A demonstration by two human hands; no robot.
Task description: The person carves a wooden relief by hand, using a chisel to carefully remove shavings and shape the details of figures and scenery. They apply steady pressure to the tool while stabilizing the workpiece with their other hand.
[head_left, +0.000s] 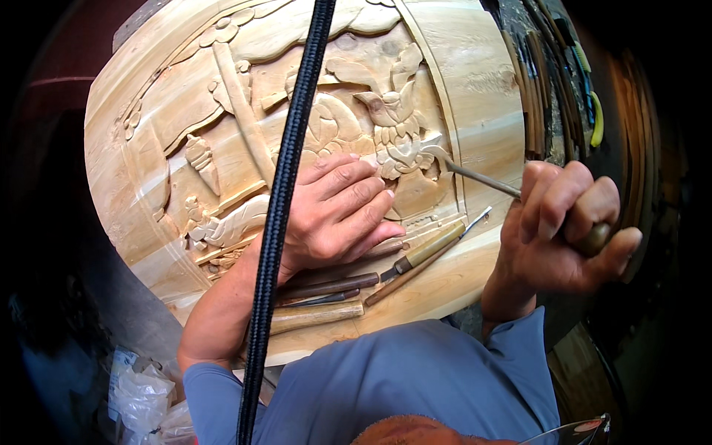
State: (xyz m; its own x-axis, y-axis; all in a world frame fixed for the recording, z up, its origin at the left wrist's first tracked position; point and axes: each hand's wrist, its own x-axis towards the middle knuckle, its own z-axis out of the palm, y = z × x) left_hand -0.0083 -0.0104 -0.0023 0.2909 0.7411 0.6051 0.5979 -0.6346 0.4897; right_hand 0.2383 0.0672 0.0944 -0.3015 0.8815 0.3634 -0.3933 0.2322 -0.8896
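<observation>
My left hand lies on the pale carved wooden panel, fingers outstretched and slightly bent, just below a relief figure. My right hand is closed round the handle of a carving chisel; its thin metal shaft reaches left to a curved part of the relief at the inner border, where the tip meets the wood. Below my left hand, several chisels and wooden-handled tools lie on the panel's near edge.
A black braided cord hangs across the view, hiding part of the panel and left arm. Rows of tools lie beyond the panel's right edge, with a yellow curved item. Crumpled plastic bags are at the lower left.
</observation>
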